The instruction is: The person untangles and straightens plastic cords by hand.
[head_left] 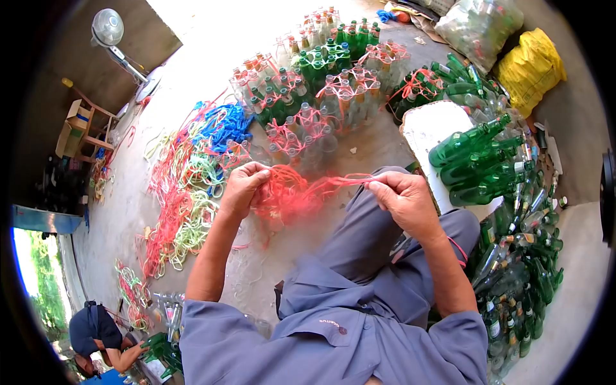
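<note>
The left hand pinches one tangled red string bundle (blurred along its lower edge), stretched above the floor to the right hand, its fingers closed on the strands. Both forearms reach forward. Green bottles, overlapping too much to count, lie on one white board.

My hands, left and right, stretch red string between them, its middle probably blurred by motion.
</note>
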